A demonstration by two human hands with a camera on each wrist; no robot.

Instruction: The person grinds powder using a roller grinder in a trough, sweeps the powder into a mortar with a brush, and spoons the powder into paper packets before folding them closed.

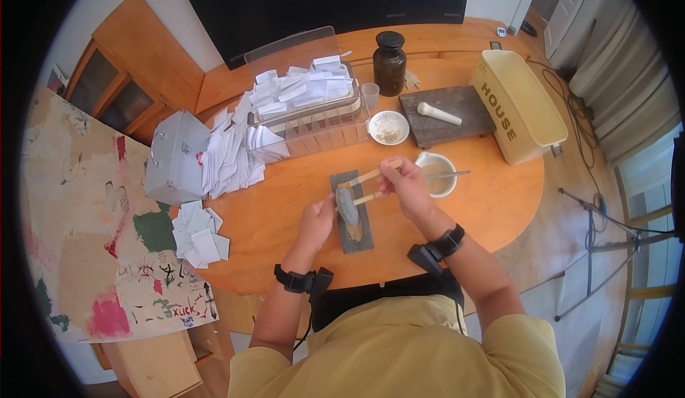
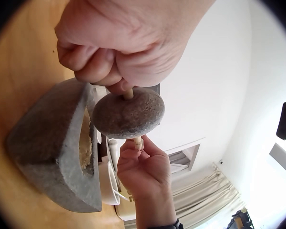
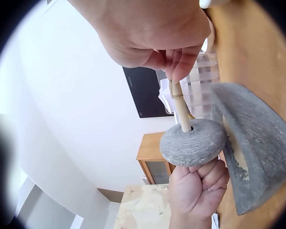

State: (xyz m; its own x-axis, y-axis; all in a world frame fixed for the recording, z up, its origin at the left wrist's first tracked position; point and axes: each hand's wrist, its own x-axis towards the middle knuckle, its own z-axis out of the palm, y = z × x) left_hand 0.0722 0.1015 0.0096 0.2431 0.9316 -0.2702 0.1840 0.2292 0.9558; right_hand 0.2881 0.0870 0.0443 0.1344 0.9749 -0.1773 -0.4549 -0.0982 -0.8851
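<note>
A grey stone grinding wheel [image 1: 347, 204] with a wooden axle is held over a boat-shaped stone grinding trough [image 1: 362, 228]. Tan powder [image 2: 86, 148] lies inside the trough. My left hand [image 1: 318, 220] grips the axle on the wheel's left side, its fingers curled [image 2: 100, 67]. On the other side, my right hand [image 1: 405, 184] pinches a small wooden-handled brush [image 1: 374, 173], its yellowish tip at the wheel's upper edge. The axle's right end [image 1: 367, 198] reaches close to those fingers. In the right wrist view, the wheel [image 3: 193, 143] stands beside the trough's opening.
Right of the trough sits a white mortar [image 1: 446, 187] with a thin rod across it. Behind are a white dish [image 1: 402, 135], a dark board [image 1: 464, 105] bearing a white pestle [image 1: 439, 114], a brown jar [image 1: 389, 70] and a yellow bin [image 1: 521, 148]. Paper slips [image 1: 228, 155] pile up leftward.
</note>
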